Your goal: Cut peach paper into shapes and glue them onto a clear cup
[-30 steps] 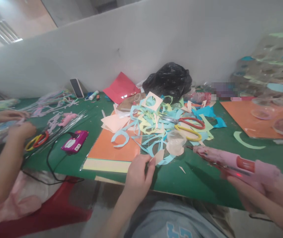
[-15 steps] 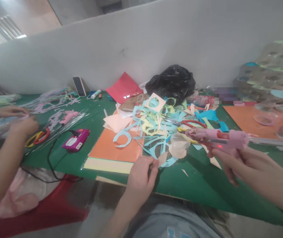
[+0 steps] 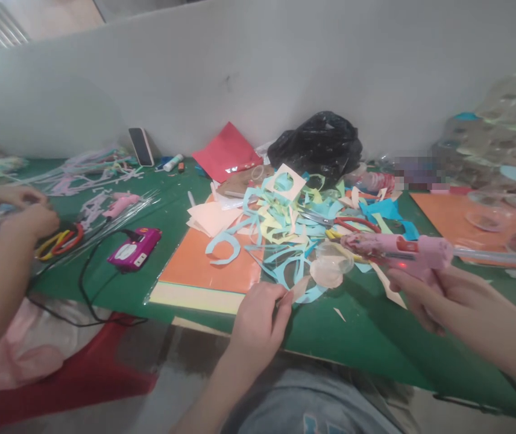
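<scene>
My left hand [image 3: 261, 313] is closed near the table's front edge, its thumb and fingers pinching a small peach paper piece [image 3: 301, 289]. Just beyond that piece lies a round clear plastic piece [image 3: 337, 256] with peach paper [image 3: 327, 276] at its front. In my right hand [image 3: 443, 295] is a pink hot glue gun [image 3: 414, 250], its red light glowing and its nozzle pointing left, above and right of the plastic piece. Red-handled scissors [image 3: 352, 224] lie among paper offcuts [image 3: 280, 223] behind the nozzle.
A purple power adapter [image 3: 135, 250] with a black cable sits left of orange sheets [image 3: 208, 259]. Another person's hands [image 3: 27, 214] work at far left. Behind the scraps is a black plastic bag [image 3: 316, 147]; a stack of decorated pieces [image 3: 506, 132] stands at right.
The view has shifted slightly. My left hand still pinches the peach paper and my right hand still holds the glue gun, both nearly where they were.
</scene>
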Demonstrator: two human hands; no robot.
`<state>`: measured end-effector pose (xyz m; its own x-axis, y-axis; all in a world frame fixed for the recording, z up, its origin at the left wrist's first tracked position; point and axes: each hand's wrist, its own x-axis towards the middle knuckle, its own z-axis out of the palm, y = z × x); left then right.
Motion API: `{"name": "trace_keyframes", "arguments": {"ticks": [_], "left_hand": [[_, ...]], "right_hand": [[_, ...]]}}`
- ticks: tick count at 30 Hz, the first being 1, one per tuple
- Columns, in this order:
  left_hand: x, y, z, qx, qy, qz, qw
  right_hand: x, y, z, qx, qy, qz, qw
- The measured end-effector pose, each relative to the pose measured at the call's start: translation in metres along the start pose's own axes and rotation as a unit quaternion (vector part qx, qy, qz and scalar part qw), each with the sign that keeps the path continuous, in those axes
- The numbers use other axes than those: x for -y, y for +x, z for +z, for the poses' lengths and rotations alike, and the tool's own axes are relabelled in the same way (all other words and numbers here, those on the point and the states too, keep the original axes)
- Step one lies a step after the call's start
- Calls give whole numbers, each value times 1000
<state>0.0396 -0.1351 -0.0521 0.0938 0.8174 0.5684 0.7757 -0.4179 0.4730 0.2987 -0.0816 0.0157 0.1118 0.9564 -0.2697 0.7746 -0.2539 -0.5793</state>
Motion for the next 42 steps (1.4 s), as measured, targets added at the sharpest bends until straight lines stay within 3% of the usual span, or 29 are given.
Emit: {"name": "trace_keyframes", "arguments": {"ticks": [24, 35, 42], "left_hand": [[-1, 0, -1, 13, 0, -18, 1000], [-1, 0, -1, 19, -2, -28, 999], [-1, 0, 0, 20, -4, -30, 999]], "right_hand": [[-10, -2, -2, 1, -17, -25, 1000], [6, -7, 0, 1, 32, -29, 999], [4, -5, 1, 16, 2, -60, 998]]}}
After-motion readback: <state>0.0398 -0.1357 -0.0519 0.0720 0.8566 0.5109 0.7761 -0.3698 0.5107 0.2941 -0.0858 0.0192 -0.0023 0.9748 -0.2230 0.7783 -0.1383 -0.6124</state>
